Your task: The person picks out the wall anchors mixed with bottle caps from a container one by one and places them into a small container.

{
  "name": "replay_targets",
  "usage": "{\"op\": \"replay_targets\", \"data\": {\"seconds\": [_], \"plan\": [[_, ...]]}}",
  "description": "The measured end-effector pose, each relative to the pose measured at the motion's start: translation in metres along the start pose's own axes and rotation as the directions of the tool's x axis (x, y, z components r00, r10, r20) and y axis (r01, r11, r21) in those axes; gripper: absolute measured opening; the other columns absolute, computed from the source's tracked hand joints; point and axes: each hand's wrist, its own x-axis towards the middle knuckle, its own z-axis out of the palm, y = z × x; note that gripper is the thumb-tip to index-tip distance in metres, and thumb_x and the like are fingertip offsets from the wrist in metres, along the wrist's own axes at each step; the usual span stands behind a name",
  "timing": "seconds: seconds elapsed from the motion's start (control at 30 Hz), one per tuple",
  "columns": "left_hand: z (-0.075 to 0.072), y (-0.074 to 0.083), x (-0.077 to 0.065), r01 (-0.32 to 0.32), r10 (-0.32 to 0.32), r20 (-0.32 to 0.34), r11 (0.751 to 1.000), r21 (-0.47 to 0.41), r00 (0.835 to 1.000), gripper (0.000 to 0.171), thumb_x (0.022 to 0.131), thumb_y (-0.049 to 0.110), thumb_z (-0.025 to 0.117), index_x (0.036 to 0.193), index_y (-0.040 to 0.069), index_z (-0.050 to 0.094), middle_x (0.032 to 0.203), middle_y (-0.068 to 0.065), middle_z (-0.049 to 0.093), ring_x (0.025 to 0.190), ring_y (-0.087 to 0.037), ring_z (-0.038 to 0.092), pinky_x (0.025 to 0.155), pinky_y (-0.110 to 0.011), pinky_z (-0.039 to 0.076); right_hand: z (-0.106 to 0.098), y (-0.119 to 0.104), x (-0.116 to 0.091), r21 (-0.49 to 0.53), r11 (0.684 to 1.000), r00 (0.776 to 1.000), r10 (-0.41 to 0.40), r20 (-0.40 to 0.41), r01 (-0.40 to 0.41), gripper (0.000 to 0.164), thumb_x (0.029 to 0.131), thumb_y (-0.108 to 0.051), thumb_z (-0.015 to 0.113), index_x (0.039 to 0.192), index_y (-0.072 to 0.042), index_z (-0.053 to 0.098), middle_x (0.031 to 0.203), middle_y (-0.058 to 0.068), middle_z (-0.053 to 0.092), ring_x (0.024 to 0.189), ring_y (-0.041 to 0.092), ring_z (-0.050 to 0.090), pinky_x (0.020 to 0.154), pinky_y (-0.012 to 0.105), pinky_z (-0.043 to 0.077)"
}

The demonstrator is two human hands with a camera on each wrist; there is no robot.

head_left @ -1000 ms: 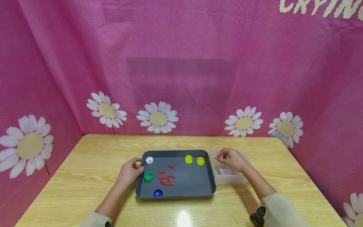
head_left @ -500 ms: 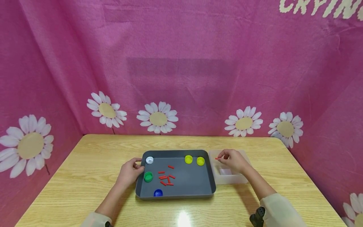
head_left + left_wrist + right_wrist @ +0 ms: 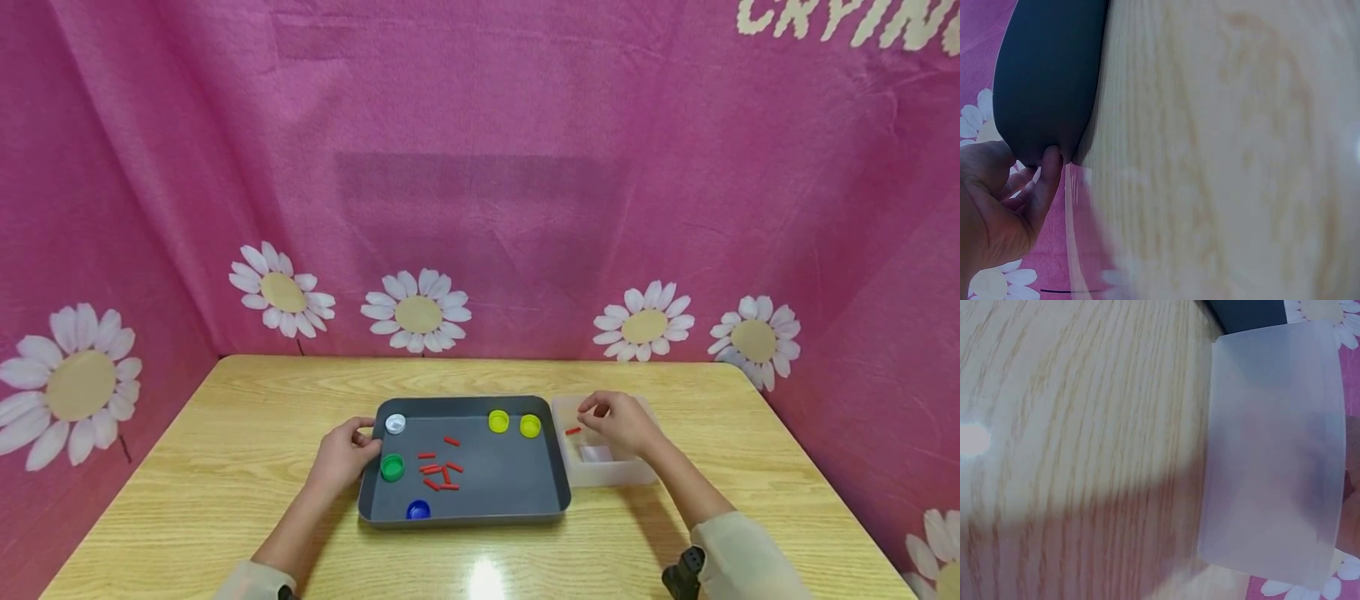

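At the left end of the dark grey tray (image 3: 510, 479), my left hand (image 3: 347, 454) grips the rim; in the left wrist view a fingertip presses on the tray's outer wall (image 3: 1054, 81). Over the translucent plastic box (image 3: 611, 475), my right hand (image 3: 615, 421) has its thumb and index finger close together, with nothing seen between them. A short red stick (image 3: 573, 431) is in the box, just below those fingertips. Several more red sticks (image 3: 452, 441) lie scattered in the tray. In the right wrist view the box wall (image 3: 1272, 450) hides most of that hand.
Inside the tray are a white cap (image 3: 395, 424), a green cap (image 3: 392, 467), a blue cap (image 3: 418, 510) and two yellow caps (image 3: 498, 421) along its sides. A pale piece (image 3: 597, 454) sits in the box. The wooden table (image 3: 285, 400) meets a pink flowered curtain (image 3: 480, 208).
The red stick has left my right fingers and dropped into the box, and those fingers have risen slightly. My left hand and the tray have stayed in place.
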Motion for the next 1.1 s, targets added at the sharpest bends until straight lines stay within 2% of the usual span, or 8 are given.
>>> {"op": "replay_targets", "data": {"seconds": [0.37,0.63,0.97,1.1], "plan": [[0.0,-0.001,0.001,-0.008,0.008,0.0,1.0,-0.006,1.0,0.04,0.08,0.01,0.064,0.117,-0.004,0.058,0.076,-0.007,0.058,0.061,-0.013,0.051,0.052,-0.024,0.042,0.0,-0.014,0.0,0.01,1.0,1.0,-0.027,-0.009,0.027,0.016,0.085,-0.02,0.066,0.095,-0.008,0.068,0.075,0.003,0.057,0.065,0.014,0.048,0.054,0.026,0.04],[0.0,-0.001,0.001,-0.014,0.014,0.001,1.0,0.004,1.0,0.04,0.079,0.009,0.063,0.117,-0.003,0.059,0.075,-0.007,0.058,0.063,-0.013,0.05,0.055,-0.023,0.041,0.005,-0.024,0.001,0.019,0.998,0.998,-0.055,-0.025,0.056,0.014,0.085,-0.017,0.066,0.094,-0.007,0.069,0.072,0.002,0.057,0.067,0.015,0.049,0.055,0.024,0.041],[-0.001,-0.002,0.001,-0.003,0.003,0.008,1.0,0.014,1.0,0.041,0.08,0.01,0.063,0.118,-0.002,0.058,0.08,-0.008,0.059,0.068,-0.014,0.053,0.059,-0.024,0.042,0.016,-0.039,0.006,0.072,0.993,0.996,-0.09,-0.015,0.091,0.012,0.084,-0.015,0.066,0.093,-0.008,0.069,0.069,0.002,0.056,0.057,0.018,0.055,0.049,0.024,0.042],[0.0,-0.002,0.0,-0.01,0.01,0.002,1.0,0.011,1.0,0.04,0.079,0.009,0.063,0.118,-0.003,0.058,0.078,-0.008,0.059,0.066,-0.013,0.052,0.058,-0.023,0.042,0.02,-0.047,0.005,0.046,0.991,0.991,-0.128,-0.027,0.129,0.009,0.083,-0.015,0.066,0.09,-0.01,0.069,0.069,0.0,0.057,0.059,0.012,0.05,0.051,0.023,0.04]]}}
